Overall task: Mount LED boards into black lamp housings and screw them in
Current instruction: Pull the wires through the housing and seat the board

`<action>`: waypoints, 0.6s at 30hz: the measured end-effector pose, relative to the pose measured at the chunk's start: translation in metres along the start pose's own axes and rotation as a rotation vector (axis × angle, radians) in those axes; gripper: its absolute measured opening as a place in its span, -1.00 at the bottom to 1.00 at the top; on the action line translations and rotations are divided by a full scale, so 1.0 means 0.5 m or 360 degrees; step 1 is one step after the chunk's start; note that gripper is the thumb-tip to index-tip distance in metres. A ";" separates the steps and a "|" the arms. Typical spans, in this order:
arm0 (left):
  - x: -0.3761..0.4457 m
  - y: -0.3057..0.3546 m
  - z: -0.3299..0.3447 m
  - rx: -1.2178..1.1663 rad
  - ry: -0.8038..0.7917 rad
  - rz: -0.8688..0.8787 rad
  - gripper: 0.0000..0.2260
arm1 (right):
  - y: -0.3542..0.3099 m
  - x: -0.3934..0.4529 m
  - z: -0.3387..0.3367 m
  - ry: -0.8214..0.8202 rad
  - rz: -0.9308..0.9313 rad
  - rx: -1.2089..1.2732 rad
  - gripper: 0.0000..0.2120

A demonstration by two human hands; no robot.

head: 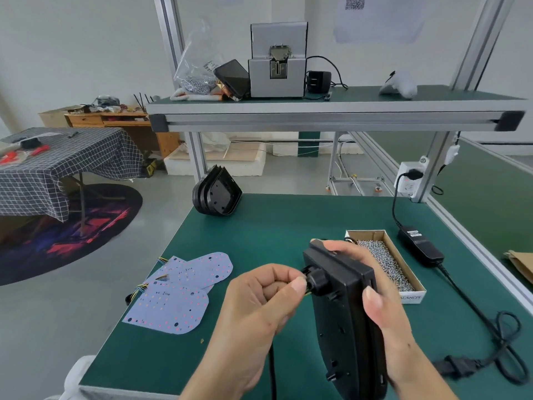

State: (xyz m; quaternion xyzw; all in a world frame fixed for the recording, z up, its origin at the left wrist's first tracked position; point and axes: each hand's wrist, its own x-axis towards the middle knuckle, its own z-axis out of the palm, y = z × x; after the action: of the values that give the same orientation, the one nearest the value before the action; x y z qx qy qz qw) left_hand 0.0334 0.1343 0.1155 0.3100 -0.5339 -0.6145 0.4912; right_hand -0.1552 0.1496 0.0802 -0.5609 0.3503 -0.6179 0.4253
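Readable text: only partial lettering "...ALANCES" on the white end of the shallow cardboard screw box (405, 274). The label on the black power adapter brick (419, 246) is too small to read, and the QR sheet on the wall (377, 17) is blurred.

Containers: the cardboard box holds a heap of small silver screws (386, 262). A clear plastic bag (196, 67) on the upper shelf (331, 106) holds more small metal parts, next to the grey screw feeder machine (277, 62).

Counts: two pale LED boards with coloured wire tails (178, 290) lie overlapping on the green bench mat (274, 226), left of the hands. One nested stack of black lamp housings (217, 194) stands at the far edge of the mat; I can't tell how many are in it.

Hands: the right hand (383, 298) grips the black plastic lamp housing (346, 313), held on edge above the mat, fingers wrapped over its far side and thumb on the near rim. The left hand (259, 307) pinches the black cable gland knob (318, 280) on the housing's back; thin wires show just under the thumb.
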 end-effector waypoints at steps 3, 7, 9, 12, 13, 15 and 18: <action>-0.003 -0.007 -0.003 0.0088 0.0034 0.0025 -0.76 | 0.008 0.000 0.001 0.0005 0.0028 -0.0005 -0.23; -0.011 -0.012 -0.008 0.0393 0.0102 0.0175 -0.75 | 0.006 0.003 0.004 0.0033 0.0002 -0.0072 -0.27; -0.014 -0.012 -0.013 0.0453 0.0064 0.0158 -0.72 | 0.004 0.001 0.000 0.0024 -0.0026 -0.0060 -0.25; -0.011 -0.005 -0.013 0.0548 -0.0090 0.0050 -0.66 | -0.002 -0.007 -0.005 -0.0036 -0.0066 -0.0107 -0.23; -0.010 -0.001 -0.011 0.0508 -0.0102 0.0023 -0.67 | -0.004 -0.010 -0.008 -0.0052 -0.0090 -0.0184 -0.25; -0.008 0.006 -0.004 0.0457 -0.0037 0.0026 -0.71 | -0.011 -0.015 -0.019 -0.0063 -0.0119 -0.0357 -0.35; -0.004 0.012 0.003 0.0716 0.0050 0.0131 -0.78 | -0.043 -0.016 -0.031 -0.0058 -0.0298 -0.0873 -0.38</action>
State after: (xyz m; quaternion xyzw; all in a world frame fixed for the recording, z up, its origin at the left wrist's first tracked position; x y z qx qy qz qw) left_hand 0.0345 0.1370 0.1212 0.3992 -0.6619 -0.4546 0.4427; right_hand -0.1733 0.1648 0.0947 -0.6959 0.4434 -0.5265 0.2051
